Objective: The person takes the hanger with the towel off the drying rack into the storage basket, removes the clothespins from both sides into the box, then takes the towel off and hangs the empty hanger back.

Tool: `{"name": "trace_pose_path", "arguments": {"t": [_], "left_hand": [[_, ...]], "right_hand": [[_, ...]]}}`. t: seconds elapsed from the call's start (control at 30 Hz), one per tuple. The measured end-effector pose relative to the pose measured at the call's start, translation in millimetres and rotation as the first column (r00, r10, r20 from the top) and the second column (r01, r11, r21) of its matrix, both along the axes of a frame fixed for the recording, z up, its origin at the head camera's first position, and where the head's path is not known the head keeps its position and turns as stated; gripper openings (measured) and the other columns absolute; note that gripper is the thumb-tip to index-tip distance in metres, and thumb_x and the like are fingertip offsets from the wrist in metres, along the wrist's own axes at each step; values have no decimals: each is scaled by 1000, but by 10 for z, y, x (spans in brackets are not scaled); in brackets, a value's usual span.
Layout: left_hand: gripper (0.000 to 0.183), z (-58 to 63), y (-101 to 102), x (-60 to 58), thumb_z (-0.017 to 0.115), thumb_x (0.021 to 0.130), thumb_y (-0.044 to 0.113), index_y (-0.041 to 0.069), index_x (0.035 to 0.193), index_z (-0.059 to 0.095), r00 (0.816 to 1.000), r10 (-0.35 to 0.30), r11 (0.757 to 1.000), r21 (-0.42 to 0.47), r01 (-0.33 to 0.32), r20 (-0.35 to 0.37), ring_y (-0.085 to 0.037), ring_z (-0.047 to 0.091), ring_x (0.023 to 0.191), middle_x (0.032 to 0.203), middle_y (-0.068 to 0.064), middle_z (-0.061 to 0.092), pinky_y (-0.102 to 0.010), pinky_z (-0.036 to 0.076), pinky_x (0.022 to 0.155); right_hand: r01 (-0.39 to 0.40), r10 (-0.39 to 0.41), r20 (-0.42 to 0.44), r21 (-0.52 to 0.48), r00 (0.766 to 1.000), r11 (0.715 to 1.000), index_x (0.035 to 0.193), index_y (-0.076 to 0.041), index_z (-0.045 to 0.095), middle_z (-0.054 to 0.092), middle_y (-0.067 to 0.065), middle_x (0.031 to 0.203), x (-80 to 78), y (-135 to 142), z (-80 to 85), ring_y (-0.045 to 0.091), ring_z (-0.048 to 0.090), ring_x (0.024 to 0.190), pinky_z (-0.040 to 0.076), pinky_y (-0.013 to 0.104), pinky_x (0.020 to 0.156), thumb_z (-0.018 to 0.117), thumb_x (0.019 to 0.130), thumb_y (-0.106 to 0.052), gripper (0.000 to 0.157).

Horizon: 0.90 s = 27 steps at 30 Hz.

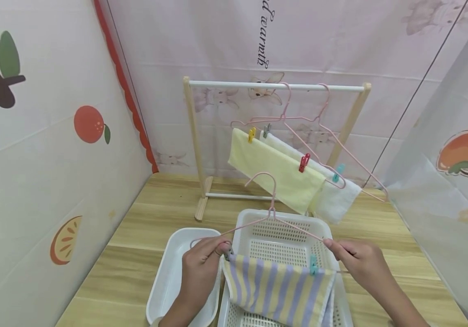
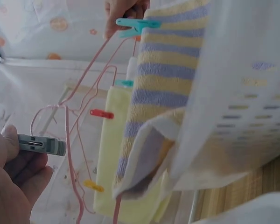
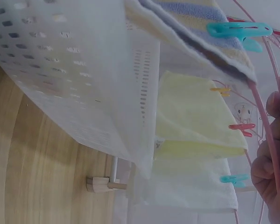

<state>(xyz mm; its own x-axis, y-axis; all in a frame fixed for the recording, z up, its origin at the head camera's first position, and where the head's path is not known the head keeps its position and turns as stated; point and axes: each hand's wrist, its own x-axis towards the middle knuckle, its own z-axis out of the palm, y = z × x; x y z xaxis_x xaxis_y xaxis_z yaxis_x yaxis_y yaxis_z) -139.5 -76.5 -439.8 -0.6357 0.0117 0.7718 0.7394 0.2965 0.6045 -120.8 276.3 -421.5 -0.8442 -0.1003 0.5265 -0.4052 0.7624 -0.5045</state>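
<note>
A pink wire hanger [image 1: 272,211] stands over the baskets with a yellow-and-purple striped towel [image 1: 275,286] draped over its lower bar. My left hand [image 1: 201,268] pinches a grey clothespin [image 2: 41,144] between thumb and fingers, close to the towel's left top corner. In the left wrist view that clothespin is beside the hanger wire, apart from the towel. My right hand [image 1: 360,261] grips the right end of the hanger, its fingers curled round the wire in the right wrist view. A teal clothespin [image 1: 313,265] clips the towel near its right end.
Behind, a rack [image 1: 275,85] bears two pink hangers with a pale yellow towel [image 1: 275,163] and a white towel [image 1: 336,204], held by coloured clothespins. A white perforated basket [image 1: 240,227] lies under the striped towel. A white tray [image 1: 164,268] stands at its left.
</note>
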Motion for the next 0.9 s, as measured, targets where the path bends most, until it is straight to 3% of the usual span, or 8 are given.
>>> {"name": "trace_pose_path", "arguments": {"t": [0.17, 0.27, 0.53, 0.63, 0.73, 0.9], "left_hand": [[18, -45, -116, -3, 75, 82, -3, 4, 98, 78, 997, 41, 999, -11, -41, 58, -14, 72, 95, 94, -8, 77, -17, 55, 84], [22, -90, -194, 12, 77, 80, -3, 4, 101, 78, 993, 109, 993, -44, -106, 54, -15, 73, 95, 97, -7, 77, -15, 54, 85], [23, -247, -411, 79, 78, 81, 0, -5, 103, 76, 943, 329, 930, -192, -314, 53, -30, 73, 96, 98, -13, 76, -8, 48, 89], [20, -289, -474, 88, 79, 82, 3, -5, 101, 76, 915, 402, 886, -269, -378, 37, -30, 73, 93, 96, -14, 76, -16, 54, 84], [16, -322, -514, 96, 79, 83, 9, -2, 95, 76, 877, 479, 823, -370, -432, 43, -27, 73, 89, 92, -11, 76, -31, 59, 76], [23, -373, -556, 118, 82, 81, 23, 4, 90, 75, 780, 623, 679, -537, -500, 62, -28, 68, 78, 85, -8, 75, -47, 55, 55]], "right_hand": [[6, -6, -8, -4, 1000, 1000, 60, -32, 58, 33, -24, 51, 0, 18, -3, -5, 28, 47, 32, 19, 41, 72, 92, -10, 42], [11, -11, -3, -9, 1000, 1000, 60, -32, 58, 31, -24, 51, -9, 23, -3, -5, 26, 47, 30, 18, 40, 72, 92, -10, 41], [48, -47, 40, -26, 998, 999, 59, -31, 58, 30, -24, 50, -5, 35, 3, -4, 27, 46, 30, 21, 40, 70, 94, -13, 41], [60, -58, 61, -29, 996, 998, 59, -31, 59, 30, -22, 49, -12, 40, 5, -3, 27, 46, 30, 22, 40, 70, 95, -15, 40], [74, -71, 84, -32, 994, 997, 60, -30, 59, 32, -21, 49, -21, 42, 9, -2, 28, 46, 32, 23, 42, 69, 96, -18, 40], [79, -75, 105, -37, 992, 996, 60, -30, 59, 33, -20, 49, -29, 49, 3, -2, 29, 45, 31, 23, 41, 69, 96, -19, 39]]}}
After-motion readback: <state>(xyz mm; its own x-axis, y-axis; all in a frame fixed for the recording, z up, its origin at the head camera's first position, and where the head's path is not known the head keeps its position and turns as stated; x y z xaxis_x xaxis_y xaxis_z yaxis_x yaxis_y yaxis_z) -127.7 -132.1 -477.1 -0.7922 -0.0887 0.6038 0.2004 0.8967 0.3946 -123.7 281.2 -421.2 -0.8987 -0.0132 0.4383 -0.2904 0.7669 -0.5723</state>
